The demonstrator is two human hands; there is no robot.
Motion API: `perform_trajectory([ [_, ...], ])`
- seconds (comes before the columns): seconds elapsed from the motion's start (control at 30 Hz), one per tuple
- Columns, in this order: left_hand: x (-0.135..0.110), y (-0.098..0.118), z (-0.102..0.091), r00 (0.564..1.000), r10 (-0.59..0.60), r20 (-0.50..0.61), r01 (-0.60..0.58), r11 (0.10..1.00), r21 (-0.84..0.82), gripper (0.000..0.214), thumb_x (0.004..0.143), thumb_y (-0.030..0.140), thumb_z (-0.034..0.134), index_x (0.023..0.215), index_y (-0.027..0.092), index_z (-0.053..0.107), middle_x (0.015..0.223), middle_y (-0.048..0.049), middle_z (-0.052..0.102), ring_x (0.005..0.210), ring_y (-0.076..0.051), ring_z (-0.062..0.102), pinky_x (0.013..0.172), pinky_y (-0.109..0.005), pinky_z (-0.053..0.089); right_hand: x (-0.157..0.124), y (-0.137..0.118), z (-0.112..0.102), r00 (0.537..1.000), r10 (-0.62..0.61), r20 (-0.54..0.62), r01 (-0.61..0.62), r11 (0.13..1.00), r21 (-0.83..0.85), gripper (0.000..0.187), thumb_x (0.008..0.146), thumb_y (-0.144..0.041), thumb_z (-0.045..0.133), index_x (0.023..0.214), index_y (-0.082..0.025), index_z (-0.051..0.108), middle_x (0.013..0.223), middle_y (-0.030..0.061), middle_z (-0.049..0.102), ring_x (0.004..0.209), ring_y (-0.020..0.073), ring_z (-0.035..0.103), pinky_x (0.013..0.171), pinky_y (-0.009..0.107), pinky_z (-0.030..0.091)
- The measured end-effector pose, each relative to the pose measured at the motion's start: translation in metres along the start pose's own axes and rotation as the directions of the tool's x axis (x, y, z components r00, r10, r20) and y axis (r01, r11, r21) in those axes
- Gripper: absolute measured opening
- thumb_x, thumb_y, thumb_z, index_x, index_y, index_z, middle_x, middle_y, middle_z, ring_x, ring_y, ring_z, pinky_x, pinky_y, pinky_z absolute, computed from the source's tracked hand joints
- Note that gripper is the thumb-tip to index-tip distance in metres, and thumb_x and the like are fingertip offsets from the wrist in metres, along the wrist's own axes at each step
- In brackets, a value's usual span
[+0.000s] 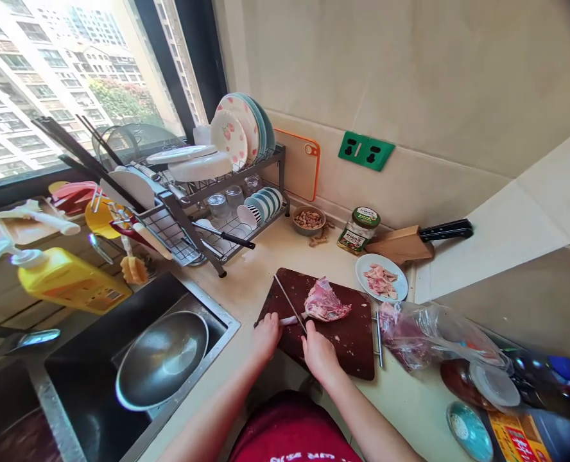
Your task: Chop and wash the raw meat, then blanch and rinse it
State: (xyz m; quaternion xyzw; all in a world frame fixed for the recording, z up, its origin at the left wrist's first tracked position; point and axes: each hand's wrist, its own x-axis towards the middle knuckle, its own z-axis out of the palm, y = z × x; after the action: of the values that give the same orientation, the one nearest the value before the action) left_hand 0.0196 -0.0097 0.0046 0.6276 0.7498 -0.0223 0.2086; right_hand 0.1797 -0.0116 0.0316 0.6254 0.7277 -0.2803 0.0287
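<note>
On the dark brown cutting board (357,353) lies a piece of raw meat on the bone (326,301), its thin shank pointing left. My left hand (267,337) is closed round the end of that shank, at the board's left edge. In my right hand (319,354) is the handle of a knife (289,299). Its blade slants up and left, crossing the shank close to where the meat begins; whether it cuts in, I cannot tell. Small meat scraps are scattered over the board. Behind the board, to the right, stands a white plate (359,269) of cut raw meat pieces.
To the left is a sink (227,324) holding a metal wok (162,359). A dish rack (282,173) stands behind. A bowl (309,230), a jar (359,230) and a knife block (395,245) line the wall. Bagged meat (424,330) lies right of the board.
</note>
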Motion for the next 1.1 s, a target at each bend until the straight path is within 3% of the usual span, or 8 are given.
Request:
perform_trajectory([
  [0.1, 0.003, -0.026, -0.009, 0.995, -0.007, 0.097, 0.029, 0.975, -0.220, 0.018, 0.090, 0.022, 0.035, 0.094, 0.016, 0.052, 0.076, -0.0067, 0.068, 0.070, -0.017, 0.067, 0.065, -0.027, 0.048, -0.030, 0.021, 0.006, 0.995, -0.086, -0.054, 0.092, 0.986, 0.140, 0.026, 0.093, -0.024, 0.038, 0.115, -0.017, 0.050, 0.089, 0.0111, 0.072, 0.082, 0.0234, 0.070, 0.067, 0.028, 0.049],
  [0.2, 0.012, -0.034, -0.022, 0.986, 0.038, 0.163, 0.059, 0.833, -0.551, 0.028, 0.093, 0.035, 0.028, 0.096, 0.017, 0.050, 0.054, -0.0005, 0.064, 0.057, -0.018, 0.066, 0.058, -0.026, 0.048, -0.077, 0.080, 0.020, 0.961, -0.121, -0.250, 0.188, 0.946, 0.263, 0.027, 0.094, -0.032, 0.036, 0.112, -0.020, 0.052, 0.092, 0.0085, 0.072, 0.082, 0.0200, 0.070, 0.067, 0.024, 0.051],
  [0.3, 0.031, -0.001, -0.038, 0.994, 0.106, 0.027, -0.079, 0.869, -0.489, 0.025, 0.092, 0.037, 0.036, 0.098, 0.018, 0.052, 0.056, -0.0002, 0.065, 0.058, -0.018, 0.066, 0.063, -0.028, 0.049, -0.127, 0.157, 0.029, 0.921, -0.126, -0.369, 0.214, 0.954, 0.208, 0.027, 0.091, -0.034, 0.045, 0.116, -0.026, 0.053, 0.099, 0.0051, 0.073, 0.084, 0.0182, 0.071, 0.069, 0.023, 0.054],
  [0.43, 0.059, 0.077, -0.044, 0.952, 0.254, -0.172, -0.274, 0.956, -0.106, 0.029, 0.089, 0.025, 0.046, 0.116, 0.021, 0.055, 0.103, -0.0099, 0.066, 0.094, -0.021, 0.063, 0.083, -0.032, 0.046, -0.158, 0.225, 0.026, 0.898, -0.199, -0.393, 0.232, 0.972, 0.039, 0.036, 0.084, -0.031, 0.058, 0.120, -0.032, 0.054, 0.105, 0.0025, 0.071, 0.086, 0.0182, 0.071, 0.070, 0.023, 0.056],
  [0.57, 0.067, 0.123, -0.034, 0.904, 0.426, -0.033, -0.419, 0.900, 0.120, 0.042, 0.089, 0.029, 0.048, 0.131, 0.036, 0.048, 0.118, -0.0076, 0.059, 0.108, -0.026, 0.056, 0.086, -0.039, 0.046, -0.139, 0.231, 0.019, 0.889, -0.273, -0.369, 0.254, 0.962, -0.100, 0.038, 0.080, -0.029, 0.064, 0.118, -0.033, 0.058, 0.096, 0.0015, 0.072, 0.079, 0.0185, 0.069, 0.067, 0.025, 0.055],
  [0.7, 0.058, 0.128, -0.025, 0.850, 0.522, 0.071, -0.527, 0.839, 0.140, 0.055, 0.088, 0.044, 0.048, 0.141, 0.041, 0.032, 0.141, -0.0057, 0.043, 0.122, -0.029, 0.045, 0.090, -0.047, 0.045, -0.103, 0.219, 0.015, 0.875, -0.357, -0.326, 0.307, 0.932, -0.195, 0.045, 0.072, -0.021, 0.074, 0.114, -0.029, 0.060, 0.088, 0.0014, 0.069, 0.077, 0.0193, 0.067, 0.067, 0.028, 0.053],
  [0.87, 0.055, 0.124, -0.013, 0.845, 0.501, 0.189, -0.535, 0.794, 0.287, 0.106, 0.052, 0.053, 0.081, 0.143, 0.034, 0.030, 0.153, -0.0122, 0.022, 0.134, -0.042, 0.025, 0.097, -0.061, 0.036, -0.070, 0.218, 0.015, 0.878, -0.368, -0.307, 0.328, 0.928, -0.174, 0.051, 0.065, -0.018, 0.080, 0.112, -0.025, 0.060, 0.089, 0.0022, 0.067, 0.079, 0.0207, 0.065, 0.068, 0.031, 0.053],
  [1.1, 0.070, 0.118, -0.010, 0.893, 0.430, 0.129, -0.449, 0.856, 0.254, 0.062, 0.075, 0.028, 0.062, 0.135, 0.033, 0.044, 0.134, -0.0102, 0.045, 0.111, -0.027, 0.055, 0.088, -0.038, 0.047, -0.075, 0.222, 0.003, 0.876, -0.190, -0.443, 0.285, 0.945, 0.158, 0.027, 0.079, -0.020, 0.066, 0.105, -0.024, 0.062, 0.102, 0.0053, 0.065, 0.097, 0.0217, 0.060, 0.085, 0.037, 0.050],
])
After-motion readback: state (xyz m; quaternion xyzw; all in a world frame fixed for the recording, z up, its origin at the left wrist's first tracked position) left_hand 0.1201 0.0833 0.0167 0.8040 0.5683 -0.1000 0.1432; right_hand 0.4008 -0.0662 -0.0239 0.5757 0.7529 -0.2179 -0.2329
